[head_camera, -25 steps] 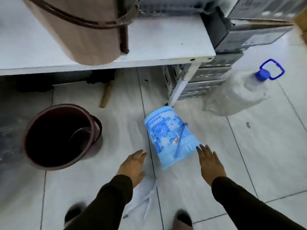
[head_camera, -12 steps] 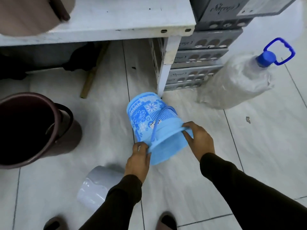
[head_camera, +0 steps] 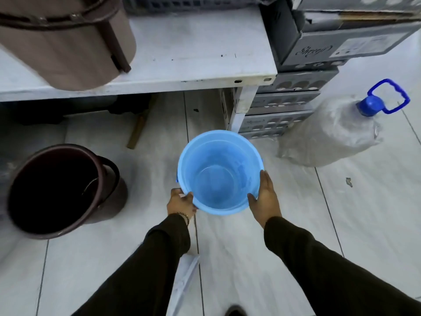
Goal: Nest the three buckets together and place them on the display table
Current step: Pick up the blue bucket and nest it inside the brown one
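Floor [head_camera: 341, 224] was pale grey tile with dark grout lines, dusty and scuffed, running under everything in view. White display table [head_camera: 193, 53] stood up and away from the fingers, its top marked with small dark specks, one white leg [head_camera: 241, 110] coming down just beyond the fingertips. Tan bucket [head_camera: 68, 42] with a dark brown handle lay tilted on the table top, far up-left of the left hand. Grey cardboard boxes [head_camera: 330, 42] were stacked above and right of the right hand, against the table's end. Dark brown bucket [head_camera: 59, 190] stood upright on the floor, well left of the left hand, mouth open, handle down. Clear water jug [head_camera: 330, 135] with a blue cap and loop handle lay on the floor, up-right of the right hand.

Light blue bucket [head_camera: 219, 172] was upright between both hands, mouth up, empty. Left hand [head_camera: 181, 202] gripped the near-left rim, fingers curled over the edge. Right hand [head_camera: 265, 197] pressed flat against the right wall, thumb hooked over the rim.
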The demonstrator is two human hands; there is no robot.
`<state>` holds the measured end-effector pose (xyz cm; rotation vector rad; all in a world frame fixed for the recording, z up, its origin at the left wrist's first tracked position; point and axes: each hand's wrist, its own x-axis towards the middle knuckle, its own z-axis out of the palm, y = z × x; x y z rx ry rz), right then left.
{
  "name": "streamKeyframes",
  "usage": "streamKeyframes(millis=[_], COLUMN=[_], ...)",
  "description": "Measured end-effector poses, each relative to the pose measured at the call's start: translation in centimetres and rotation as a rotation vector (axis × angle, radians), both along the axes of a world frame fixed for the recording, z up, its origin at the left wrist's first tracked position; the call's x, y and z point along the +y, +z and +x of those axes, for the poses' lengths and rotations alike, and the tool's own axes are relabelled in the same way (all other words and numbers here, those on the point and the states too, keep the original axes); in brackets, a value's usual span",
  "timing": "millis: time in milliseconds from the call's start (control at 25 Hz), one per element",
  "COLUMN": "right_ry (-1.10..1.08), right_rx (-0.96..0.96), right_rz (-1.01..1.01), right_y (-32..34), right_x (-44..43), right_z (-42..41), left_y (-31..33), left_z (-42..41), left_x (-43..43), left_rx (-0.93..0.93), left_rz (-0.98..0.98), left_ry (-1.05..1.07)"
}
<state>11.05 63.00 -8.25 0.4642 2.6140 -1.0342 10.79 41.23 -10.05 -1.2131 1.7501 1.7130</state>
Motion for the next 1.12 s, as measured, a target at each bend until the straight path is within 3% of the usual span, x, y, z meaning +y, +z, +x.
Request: streamKeyframes(millis=[160,320,480,640,800,920,1000,1120], right_ry=[0.069,0.011,-0.017,0.118,0.183,-0.095,-0.185,-0.009], right_rx=[-0.068,-0.164,-0.367,-0.656,-0.756,-0.544,-0.307,-0.030], right_rz=[0.008,0.025,0.017,-0.050,-0.246,-0.416,-0.341,-0.120], right_y=[0.9,2.8,2.2,-1.0,-5.3,-7.1,-7.4,-6.4], right_x=[0.3,0.3,-1.8,-7.3,-16.4,-22.6,-24.3,-23.9], right_z=[1.2,4.7,11.4,20.9,29.8,32.2,32.1,31.7], left_y=[1.0,4.2,4.9,2.2,0.1,-1.1,-0.7,1.4], left_z=[2.2,6.4,11.0,16.7,20.3,21.5,21.7,21.1], left_x=[-1.6,-2.8,-5.6,-7.3,-7.6,-7.5,-8.3,-12.1], left_rx=[-0.039,0.044,0.178,0.304,0.336,0.301,0.360,0.409], left_rz=[-0.098,-0.193,-0.414,-0.574,-0.752,-0.917,-1.057,-1.114], left_ry=[-0.269,-0.563,-1.194,-1.824,-2.385,-2.383,-2.271,-2.023])
